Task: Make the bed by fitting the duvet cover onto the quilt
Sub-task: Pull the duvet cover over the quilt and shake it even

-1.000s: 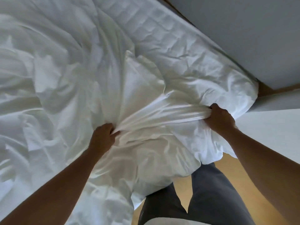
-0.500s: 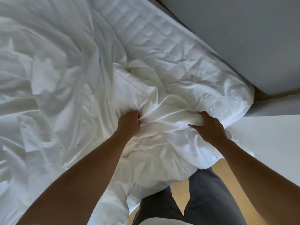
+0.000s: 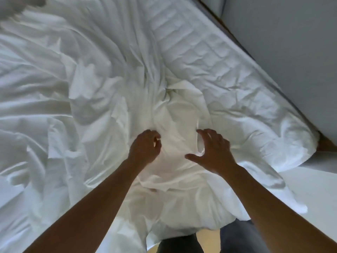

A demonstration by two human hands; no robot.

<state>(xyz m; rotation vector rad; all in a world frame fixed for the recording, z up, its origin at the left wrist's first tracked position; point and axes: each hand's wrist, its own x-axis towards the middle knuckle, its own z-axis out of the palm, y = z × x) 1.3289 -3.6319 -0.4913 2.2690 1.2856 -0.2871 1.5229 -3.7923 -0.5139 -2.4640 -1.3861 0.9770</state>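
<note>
Duvet cover (image 3: 102, 110): white, thin, heavily creased; it lies spread and bunched over most of the bed, from the left edge to the middle, directly under your hands.

Head view, the only one.

Quilt (image 3: 228, 99): white, padded, stitched in channels; it lies along the right side of the bed beside the grey wall (image 3: 291, 52), its near corner puffed up at the bed's edge. Where cover ends and quilt begins in the central heap cannot be told apart.

Left hand (image 3: 145, 148): your fingers are curled in, nearly closed, knuckles up, at a ridge of folded cloth. Whether any fabric is pinched inside cannot be told.

Right hand (image 3: 211, 150): spread wide, thumb out to the left, fingers fanned, holding nothing; it hovers just over or lightly on the mound between the two hands.

Placement, judged: your hands sit close together at the near middle of the heap, likely hunting for the cover's opening or a seam to pull over the quilt.

Your legs, in grey trousers (image 3: 242, 236), stand against the near bed edge on a wooden floor (image 3: 207, 240).
</note>
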